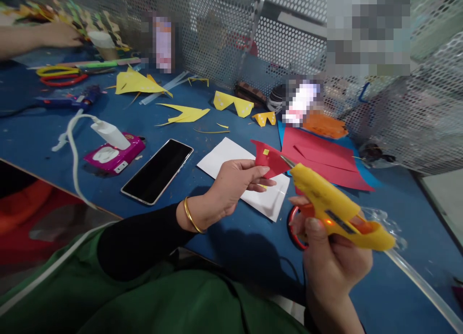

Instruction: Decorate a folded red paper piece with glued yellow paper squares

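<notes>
Between the thumb and fingers of my left hand (pixel 235 182) is a cut piece of red paper (pixel 272 161) with a small yellow square on it. My right hand (pixel 334 257) grips a yellow hot glue gun (pixel 325 199) whose small orange light glows and whose clear glue stick (pixel 423 276) sticks out at the back. The gun's metal tip is close to the red paper's right edge; whether they touch I cannot tell. Under both lies a folded white sheet (pixel 231 153). Red-handled scissors (pixel 295 232) are partly hidden behind my right hand.
A phone (pixel 158 172) and a magenta power adapter (pixel 117 153) with a white plug lie left. Yellow paper cut-outs (pixel 233 104) lie along the back, red sheets (pixel 325 155) at right. Another glue gun (pixel 70 100) is far left, near another person's hand (pixel 61 34). Perforated metal panels (pixel 217 30) stand behind.
</notes>
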Motion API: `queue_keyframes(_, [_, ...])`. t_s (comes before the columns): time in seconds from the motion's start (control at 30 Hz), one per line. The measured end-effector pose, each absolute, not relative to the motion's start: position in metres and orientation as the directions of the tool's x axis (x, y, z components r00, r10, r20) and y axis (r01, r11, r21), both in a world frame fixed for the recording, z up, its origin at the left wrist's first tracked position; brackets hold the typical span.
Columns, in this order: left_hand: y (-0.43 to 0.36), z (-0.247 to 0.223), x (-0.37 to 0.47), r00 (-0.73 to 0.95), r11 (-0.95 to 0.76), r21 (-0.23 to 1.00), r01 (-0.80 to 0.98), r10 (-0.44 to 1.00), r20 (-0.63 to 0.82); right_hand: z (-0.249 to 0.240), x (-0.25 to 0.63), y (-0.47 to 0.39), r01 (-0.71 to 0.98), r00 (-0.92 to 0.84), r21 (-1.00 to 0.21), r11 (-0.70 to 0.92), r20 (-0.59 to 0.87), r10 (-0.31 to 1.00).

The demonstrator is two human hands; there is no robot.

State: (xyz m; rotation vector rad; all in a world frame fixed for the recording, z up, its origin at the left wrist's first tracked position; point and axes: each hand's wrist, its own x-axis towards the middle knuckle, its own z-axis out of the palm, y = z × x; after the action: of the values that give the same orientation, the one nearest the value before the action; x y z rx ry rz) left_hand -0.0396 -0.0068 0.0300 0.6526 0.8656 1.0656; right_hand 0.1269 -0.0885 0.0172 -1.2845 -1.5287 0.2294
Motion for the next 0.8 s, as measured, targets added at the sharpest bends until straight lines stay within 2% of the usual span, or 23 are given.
queue_keyframes(0.1, [-0.006, 0.030, -0.040, 0.225, 0.357, 0.808, -0.469, 0.933, -0.282, 0.020, 0.121, -0.084, 0.311, 0.303, -0.870, 0.382, 0.471, 0.828])
queue_keyframes(0.2, [-0.006, 0.030, -0.040, 0.217, 0.363, 0.806, -0.468, 0.931, -0.294, 0.029, 0.120, -0.078, 0.083, 0.370, -0.939, 0.332, 0.339, 0.865])
queue_keyframes(0.27, [-0.005, 0.030, -0.041, 0.219, 0.366, 0.803, -0.470, 0.930, -0.296, 0.036, 0.127, -0.076, 0.016, 0.394, -0.959, 0.282, 0.265, 0.880])
queue_keyframes(0.5, [-0.003, 0.033, -0.042, 0.173, 0.364, 0.803, -0.472, 0.931, -0.321, 0.040, 0.213, -0.072, 0.049, 0.560, -0.986, 0.160, 0.160, 0.813])
queue_keyframes(0.57, [-0.003, 0.034, -0.042, 0.171, 0.361, 0.803, -0.474, 0.933, -0.318, 0.038, 0.250, -0.071, 0.081, 0.606, -0.995, 0.062, 0.098, 0.789])
queue_keyframes(0.63, [-0.004, 0.035, -0.042, 0.170, 0.361, 0.803, -0.474, 0.932, -0.319, 0.036, 0.282, -0.071, 0.138, 0.638, -0.981, -0.135, -0.017, 0.770])
queue_keyframes(0.8, [-0.002, 0.036, -0.042, 0.151, 0.354, 0.812, -0.464, 0.935, -0.321, 0.021, 0.324, -0.072, 0.323, 0.769, -0.898, -0.300, 0.065, 0.636])
